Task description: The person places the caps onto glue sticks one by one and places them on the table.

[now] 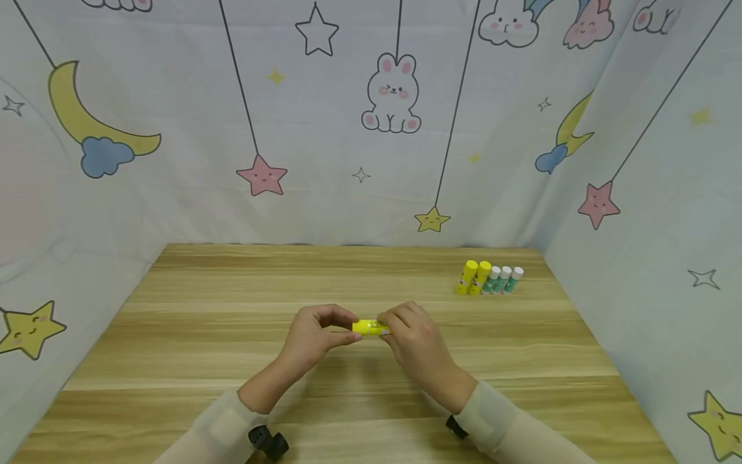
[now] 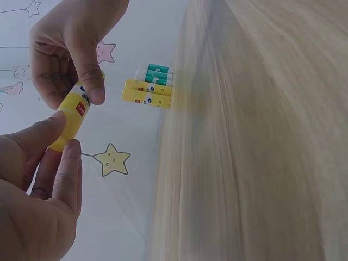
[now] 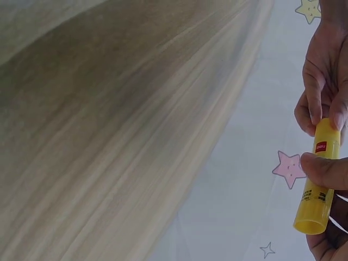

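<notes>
A yellow glue stick (image 1: 368, 327) lies sideways between my two hands, above the middle of the table. My left hand (image 1: 310, 335) pinches its left end, the cap end, between thumb and fingers. At the other end, my right hand (image 1: 416, 338) grips the body, its fingers covering part of it. The left wrist view shows a red label on the glue stick (image 2: 75, 111), with both thumbs against its sides. In the right wrist view the glue stick's (image 3: 312, 217) round end pokes out past the right thumb.
At the table's back right, two yellow glue sticks (image 1: 480, 278) stand upright beside three smaller green ones with white caps (image 1: 505, 281). The wooden table (image 1: 243, 283) meets a white printed cloth (image 1: 324, 212) at the back, with more cloth along the sides.
</notes>
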The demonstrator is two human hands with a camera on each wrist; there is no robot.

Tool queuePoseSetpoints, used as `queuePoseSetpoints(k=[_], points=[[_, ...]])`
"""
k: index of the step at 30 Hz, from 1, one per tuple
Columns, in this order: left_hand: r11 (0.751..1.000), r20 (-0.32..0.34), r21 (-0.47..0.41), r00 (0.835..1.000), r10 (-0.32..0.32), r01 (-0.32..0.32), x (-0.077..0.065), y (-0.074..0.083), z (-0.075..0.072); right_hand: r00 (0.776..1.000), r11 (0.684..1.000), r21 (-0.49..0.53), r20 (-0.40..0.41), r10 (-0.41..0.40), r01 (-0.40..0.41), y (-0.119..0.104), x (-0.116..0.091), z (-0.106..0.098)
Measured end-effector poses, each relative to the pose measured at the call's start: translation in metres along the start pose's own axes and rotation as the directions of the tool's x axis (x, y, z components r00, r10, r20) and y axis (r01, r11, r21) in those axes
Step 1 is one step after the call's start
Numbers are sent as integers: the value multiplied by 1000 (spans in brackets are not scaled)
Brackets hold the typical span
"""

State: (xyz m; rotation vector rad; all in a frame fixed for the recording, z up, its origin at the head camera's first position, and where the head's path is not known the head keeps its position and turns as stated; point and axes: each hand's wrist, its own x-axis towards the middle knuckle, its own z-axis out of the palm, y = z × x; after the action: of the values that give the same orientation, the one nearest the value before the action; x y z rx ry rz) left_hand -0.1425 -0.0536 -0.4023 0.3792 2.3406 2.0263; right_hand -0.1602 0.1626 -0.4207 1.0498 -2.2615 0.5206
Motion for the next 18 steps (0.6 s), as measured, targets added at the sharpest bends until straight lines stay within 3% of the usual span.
queuePoseSetpoints(k=[6, 18], points=[[999, -42, 47, 999, 7, -5, -1, 0, 3, 1000, 999, -41, 8, -8, 9, -2, -1, 5], [996, -86, 91, 996, -8, 15, -2, 4, 6, 999, 999, -29, 34, 38, -37, -4, -2, 8]])
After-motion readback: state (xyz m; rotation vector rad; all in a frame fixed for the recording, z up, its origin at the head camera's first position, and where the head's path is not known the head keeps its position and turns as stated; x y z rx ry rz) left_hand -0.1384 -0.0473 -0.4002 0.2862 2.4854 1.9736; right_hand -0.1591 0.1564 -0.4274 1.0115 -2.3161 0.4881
